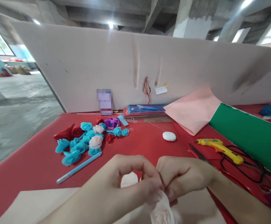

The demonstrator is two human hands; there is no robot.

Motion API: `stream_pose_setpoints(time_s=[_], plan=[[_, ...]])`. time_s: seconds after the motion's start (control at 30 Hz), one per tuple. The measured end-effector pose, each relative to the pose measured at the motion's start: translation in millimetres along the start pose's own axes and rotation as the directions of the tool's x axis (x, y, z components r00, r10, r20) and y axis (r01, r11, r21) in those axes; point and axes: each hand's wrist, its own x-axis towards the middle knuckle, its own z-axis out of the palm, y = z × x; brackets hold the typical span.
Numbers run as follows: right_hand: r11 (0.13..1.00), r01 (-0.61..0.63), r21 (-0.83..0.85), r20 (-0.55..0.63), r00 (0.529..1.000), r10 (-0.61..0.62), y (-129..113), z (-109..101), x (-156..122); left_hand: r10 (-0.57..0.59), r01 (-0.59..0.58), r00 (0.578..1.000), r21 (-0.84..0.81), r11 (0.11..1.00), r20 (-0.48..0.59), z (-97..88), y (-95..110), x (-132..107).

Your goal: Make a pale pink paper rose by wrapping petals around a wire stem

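Both my hands meet at the near middle of the red table. Thumb and fingers of my left hand (pixel 135 180) are pinched on a pale pink paper flower (pixel 162 210), which hangs below the fingertips with its rolled petals toward me. My right hand (pixel 182 175) is curled closed against the left and pinches the same flower near its gathered end. Under the hands lies a sheet of pale paper (pixel 42 202). A small pale paper piece (pixel 128 180) shows through the gap in my left hand. The exact grip points are partly hidden by the fingers.
Blue, red, white and purple paper flowers (pixel 79 146) are heaped at left, beside a light blue stick (pixel 79 168). A white oval case (pixel 169 136) sits beyond my hands. At right are scissors (pixel 199 153), a yellow glue gun (pixel 219 147), black cable and a green board (pixel 245 137).
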Motion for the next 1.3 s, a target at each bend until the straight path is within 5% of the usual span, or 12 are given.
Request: stream_pose_setpoints(time_s=[0.3,0.6,0.9,1.1,1.3], plan=[[0.985,-0.171,0.036,0.042,0.985,0.169,-4,1,0,-0.062,0.052,0.997,0.198,0.979,0.045,0.5,-3,1],[0.981,-0.183,-0.066,0.055,0.981,0.186,-3,2,2,-0.143,0.154,0.988,0.262,0.953,-0.059,7.2,5,1],[0.966,-0.189,-0.177,0.078,0.976,0.205,-1,5,2,-0.136,0.123,0.991,0.327,0.937,0.018,9.9,-2,0],[0.978,-0.085,-0.19,0.042,0.995,0.095,-3,4,1,-0.153,0.145,0.988,0.254,0.956,0.014,6.0,0,1],[0.971,0.085,-0.224,-0.024,0.995,-0.093,-7,6,1,0.095,-0.096,0.995,0.005,0.995,0.036,-5.8,4,-1]])
